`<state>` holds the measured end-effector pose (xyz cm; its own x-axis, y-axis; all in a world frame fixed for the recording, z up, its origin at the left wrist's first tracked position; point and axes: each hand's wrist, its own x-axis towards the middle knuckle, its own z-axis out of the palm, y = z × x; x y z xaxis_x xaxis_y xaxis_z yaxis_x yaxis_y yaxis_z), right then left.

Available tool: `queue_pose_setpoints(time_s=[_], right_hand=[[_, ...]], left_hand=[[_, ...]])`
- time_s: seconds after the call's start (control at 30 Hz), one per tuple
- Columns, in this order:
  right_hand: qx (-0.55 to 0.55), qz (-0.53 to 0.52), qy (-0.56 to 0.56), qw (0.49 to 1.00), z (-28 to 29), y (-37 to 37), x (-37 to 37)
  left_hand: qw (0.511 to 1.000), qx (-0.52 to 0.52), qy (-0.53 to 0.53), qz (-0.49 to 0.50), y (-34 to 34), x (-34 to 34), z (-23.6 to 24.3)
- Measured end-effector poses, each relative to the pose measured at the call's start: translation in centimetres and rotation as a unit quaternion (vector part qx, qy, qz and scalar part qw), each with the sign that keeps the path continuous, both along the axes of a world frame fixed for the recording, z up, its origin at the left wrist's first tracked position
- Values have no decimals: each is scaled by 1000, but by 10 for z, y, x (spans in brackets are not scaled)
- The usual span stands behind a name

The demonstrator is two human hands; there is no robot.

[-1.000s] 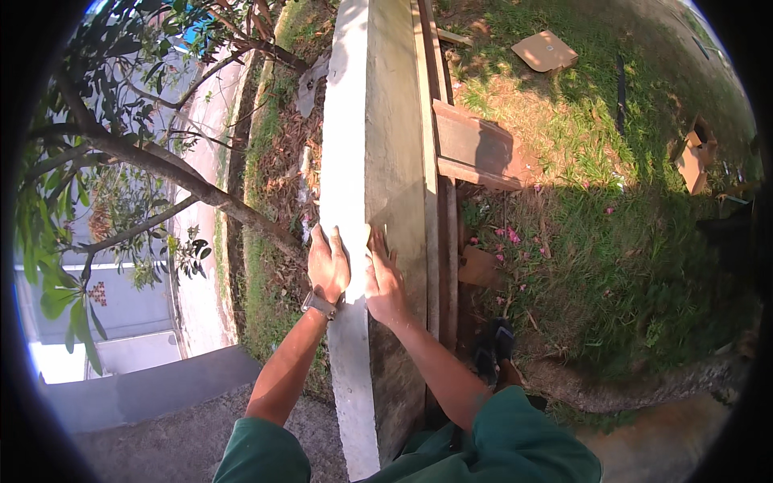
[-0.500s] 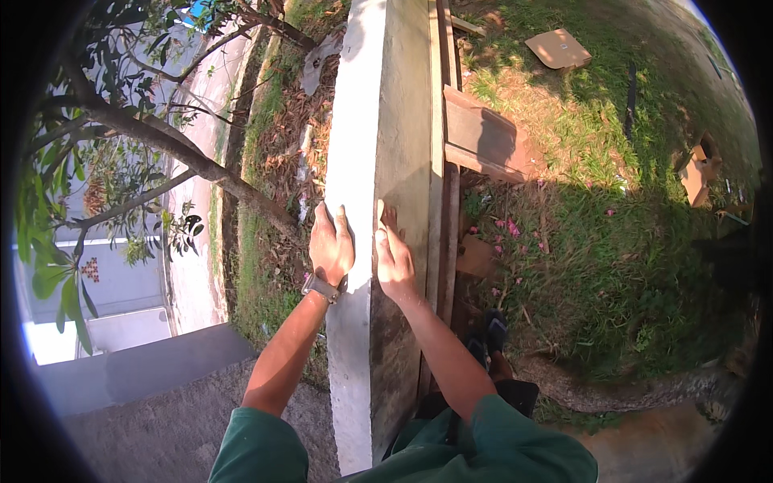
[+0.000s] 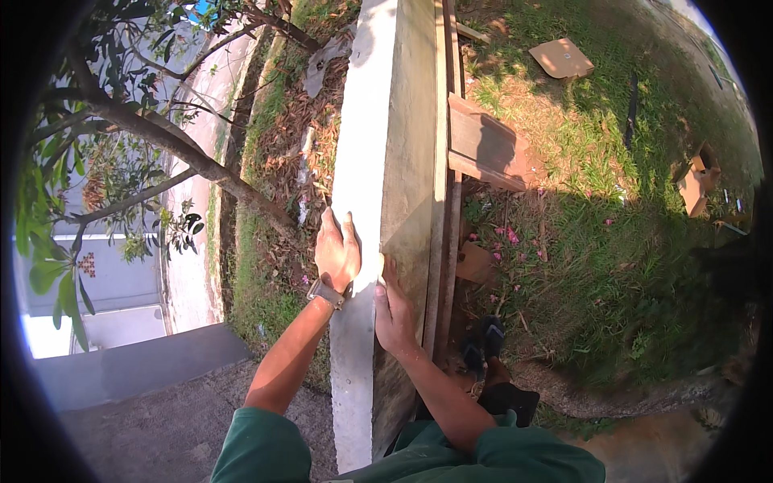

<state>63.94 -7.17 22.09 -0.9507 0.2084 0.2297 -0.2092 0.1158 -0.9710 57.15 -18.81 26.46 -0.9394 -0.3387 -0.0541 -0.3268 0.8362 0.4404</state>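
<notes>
Seen from above, a person in green sleeves leans against a tall concrete wall (image 3: pixel 378 161), looking straight down along its narrow top edge.

Nearest, both bare forearms rise from the lower edge. The left hand (image 3: pixel 336 251), with a brown-strapped watch (image 3: pixel 325 293) at the wrist, lies flat on the sunlit top of the wall, fingers (image 3: pixel 332 229) stretched out and close together, clamped on nothing; it seems to be steadying the body. The right hand (image 3: pixel 392 310) lies just beside it on the shaded side of the wall top, fingers extended and pressed to the concrete, thumb toward the left hand. The two hands nearly touch.

Below the right forearm, down at ground level, the person's dark shoe (image 3: pixel 491 334) stands on bare earth beside the wall's foot.

Farther along, wooden planks (image 3: pixel 487 149) lean against the wall's right face, likely as bracing. Small pink flowers (image 3: pixel 507 237) dot the grass beneath them.

To the right, well apart on the lawn (image 3: pixel 612 193), lie flattened brown cardboard pieces: one square sheet (image 3: pixel 562 58) near the top, and an opened box (image 3: pixel 696 181) near the right rim. No labels can be made out on them.

To the left, beyond the wall, a tree trunk (image 3: pixel 185 157) slants over dry leaves and a pale pavement (image 3: pixel 193 266).
</notes>
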Motion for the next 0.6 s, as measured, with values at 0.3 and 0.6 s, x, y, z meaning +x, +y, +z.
queue_pose_setpoints(time_s=[0.3, 0.6], right_hand=[[38, 20, 26, 999, 7, 5, 3], [-45, 66, -64, 995, 10, 8, 6]], left_hand=[[1000, -3, -4, 6, 0, 1, -1], [1000, -2, -23, 8, 5, 3, 7]])
